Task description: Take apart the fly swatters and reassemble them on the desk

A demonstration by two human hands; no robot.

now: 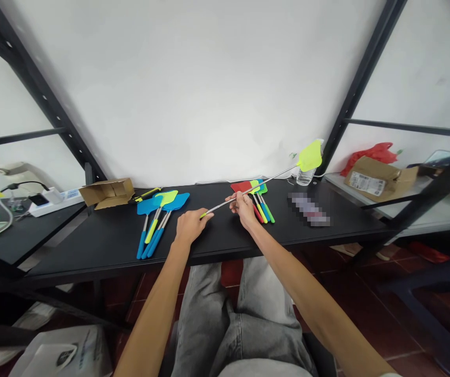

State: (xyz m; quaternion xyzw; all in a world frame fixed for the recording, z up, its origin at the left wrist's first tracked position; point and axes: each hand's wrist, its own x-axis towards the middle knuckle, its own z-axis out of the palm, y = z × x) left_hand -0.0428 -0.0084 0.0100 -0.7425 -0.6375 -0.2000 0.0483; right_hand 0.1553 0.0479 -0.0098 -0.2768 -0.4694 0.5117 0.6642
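A yellow-green fly swatter [310, 156] with a long metal rod is held slantwise above the table, its head up at the right. My left hand [190, 225] is closed round its handle, most of which is hidden. My right hand [243, 208] pinches the rod about midway along. Left of my left hand lie several fly swatters [157, 222] with blue and yellow-green heads, rods extended in part. Behind and beside my right hand is another group of fly swatters [263, 201] in red, yellow, blue and green, partly covered by the hand.
On the black table [91, 241] stand an open cardboard box [109, 193] at the left and a clear plastic bottle [304, 177] at the right back. A blurred-out object [309, 209] lies right of my right hand. Black metal posts [360, 68] rise at both sides.
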